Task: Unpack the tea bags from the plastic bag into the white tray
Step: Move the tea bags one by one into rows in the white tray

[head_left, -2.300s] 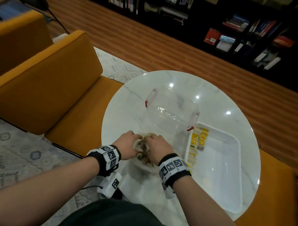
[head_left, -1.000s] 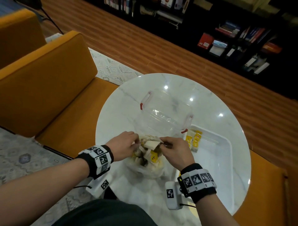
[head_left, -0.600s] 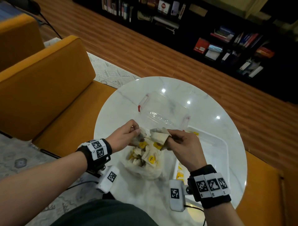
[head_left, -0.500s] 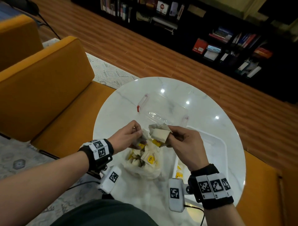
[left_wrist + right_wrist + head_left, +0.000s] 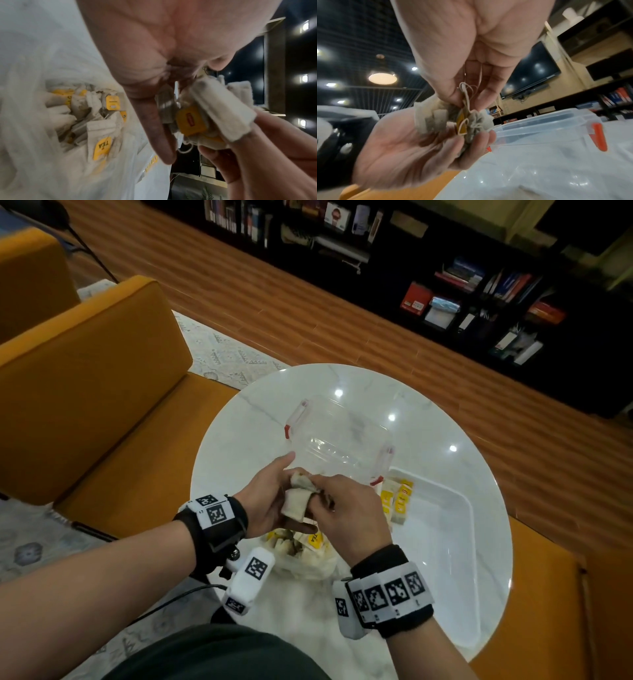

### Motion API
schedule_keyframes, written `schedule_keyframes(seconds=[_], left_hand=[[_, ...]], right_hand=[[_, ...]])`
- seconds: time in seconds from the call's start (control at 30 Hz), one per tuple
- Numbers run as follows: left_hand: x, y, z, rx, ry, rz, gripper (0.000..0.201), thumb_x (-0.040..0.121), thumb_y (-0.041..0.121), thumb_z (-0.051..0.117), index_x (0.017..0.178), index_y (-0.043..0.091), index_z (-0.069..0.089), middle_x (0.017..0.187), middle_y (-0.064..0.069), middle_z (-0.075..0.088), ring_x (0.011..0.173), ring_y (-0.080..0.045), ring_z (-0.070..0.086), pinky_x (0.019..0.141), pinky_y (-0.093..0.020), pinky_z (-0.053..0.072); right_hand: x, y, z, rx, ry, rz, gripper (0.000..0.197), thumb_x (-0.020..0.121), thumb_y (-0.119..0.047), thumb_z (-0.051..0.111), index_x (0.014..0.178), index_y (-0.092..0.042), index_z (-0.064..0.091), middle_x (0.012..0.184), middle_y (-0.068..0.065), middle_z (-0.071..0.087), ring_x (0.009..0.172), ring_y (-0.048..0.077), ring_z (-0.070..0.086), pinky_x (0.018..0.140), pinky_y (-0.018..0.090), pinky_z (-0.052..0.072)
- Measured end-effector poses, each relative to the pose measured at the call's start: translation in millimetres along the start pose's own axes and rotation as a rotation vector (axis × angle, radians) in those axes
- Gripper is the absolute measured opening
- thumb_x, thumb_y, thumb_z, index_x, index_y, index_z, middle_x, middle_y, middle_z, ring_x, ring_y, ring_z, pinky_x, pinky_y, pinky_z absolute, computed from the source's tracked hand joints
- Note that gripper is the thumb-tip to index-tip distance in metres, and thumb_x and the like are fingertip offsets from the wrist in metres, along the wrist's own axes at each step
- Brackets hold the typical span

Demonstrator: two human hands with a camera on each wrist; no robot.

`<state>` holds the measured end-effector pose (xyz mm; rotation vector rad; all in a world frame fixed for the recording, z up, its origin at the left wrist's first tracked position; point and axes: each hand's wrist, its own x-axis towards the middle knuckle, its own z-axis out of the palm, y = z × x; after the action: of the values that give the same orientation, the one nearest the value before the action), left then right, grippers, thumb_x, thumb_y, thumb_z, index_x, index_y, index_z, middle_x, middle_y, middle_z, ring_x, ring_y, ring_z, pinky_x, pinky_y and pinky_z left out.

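Item: clump of tea bags (image 5: 298,497), held above the plastic bag (image 5: 310,559), between your two hands.
Grip, right hand (image 5: 346,518): thumb and fingers pinch the clump from above, strings and a yellow tag among them.
Grip, left hand (image 5: 269,501): palm up, fingers curled under the clump, cupping it.
Step in hand, as judged: one clump is out of the bag and not yet in the white tray (image 5: 469,508); many tea bags remain in the bag, a few already lie at the tray's near-left corner.
Next move calls for: carrying the clump right, over the tray rim, then releasing; tangled strings may drag extra bags along.
Worktop (image 5: 239,433): round, white, marbled, glossy; a clear lidded container (image 5: 339,436) with red clips stands behind your hands.
Room: mustard sofa (image 5: 85,392), wood floor, dark bookshelves (image 5: 479,285).
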<state>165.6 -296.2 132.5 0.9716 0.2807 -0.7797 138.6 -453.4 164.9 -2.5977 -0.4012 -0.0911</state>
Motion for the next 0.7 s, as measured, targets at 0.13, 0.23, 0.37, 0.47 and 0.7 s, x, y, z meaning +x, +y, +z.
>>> schedule_keyframes(seconds=[0.13, 0.23, 0.37, 0.47, 0.7], left_hand=[[0.0, 0.0, -3.7, -0.012, -0.022, -0.055, 0.064, 0.092, 0.074, 0.043, 0.087, 0.013, 0.06, 0.081, -0.011, 0.062, 0.077, -0.027, 0.064, 0.068, -0.041, 0.058], [-0.2, -2.1, -10.6, 0.01, -0.022, -0.068, 0.05, 0.089, 0.066, 0.061, 0.085, 0.016, 0.063, 0.082, -0.011, 0.062, 0.078, -0.026, 0.063, 0.071, -0.039, 0.056], [-2.1, -2.5, -15.8, 0.032, 0.042, -0.003, 0.022, 0.094, 0.031, 0.063, 0.104, 0.011, 0.06, 0.089, -0.014, 0.064, 0.072, -0.025, 0.064, 0.058, -0.033, 0.056], [-6.1, 0.0, -17.3, 0.023, 0.091, 0.036, 0.004, 0.097, 0.011, 0.054, 0.098, 0.012, 0.058, 0.088, -0.014, 0.062, 0.067, -0.024, 0.064, 0.04, -0.025, 0.049], [-13.3, 5.5, -9.6, 0.066, -0.01, 0.029, 0.006, 0.097, 0.01, 0.052, 0.102, 0.013, 0.056, 0.083, -0.014, 0.064, 0.063, -0.024, 0.061, 0.035, -0.02, 0.038]], right_hand=[[0.4, -8.0, 11.1, -0.078, -0.086, -0.064, 0.035, 0.087, -0.021, 0.056, 0.116, -0.017, 0.074, 0.095, 0.006, 0.07, 0.085, 0.032, 0.067, 0.069, 0.039, 0.051], [-0.6, -10.5, 9.5, -0.054, -0.225, -0.055, 0.035, 0.09, -0.024, 0.061, 0.125, -0.023, 0.067, 0.105, 0.0, 0.071, 0.094, 0.024, 0.066, 0.078, 0.038, 0.053], [-5.5, -4.3, 0.0, 0.302, -0.148, 0.074, 0.029, 0.091, -0.026, 0.064, 0.119, -0.028, 0.071, 0.103, -0.013, 0.075, 0.092, 0.005, 0.07, 0.084, 0.029, 0.059], [-3.4, 5.0, -7.6, 0.46, 0.027, 0.227, 0.014, 0.091, -0.015, 0.069, 0.099, -0.024, 0.076, 0.092, -0.017, 0.076, 0.083, 0.002, 0.07, 0.075, 0.019, 0.057], [-1.2, 15.6, -12.9, 0.529, 0.012, 0.271, 0.022, 0.094, -0.017, 0.07, 0.111, -0.03, 0.073, 0.11, -0.02, 0.069, 0.091, -0.005, 0.065, 0.072, 0.009, 0.049]])
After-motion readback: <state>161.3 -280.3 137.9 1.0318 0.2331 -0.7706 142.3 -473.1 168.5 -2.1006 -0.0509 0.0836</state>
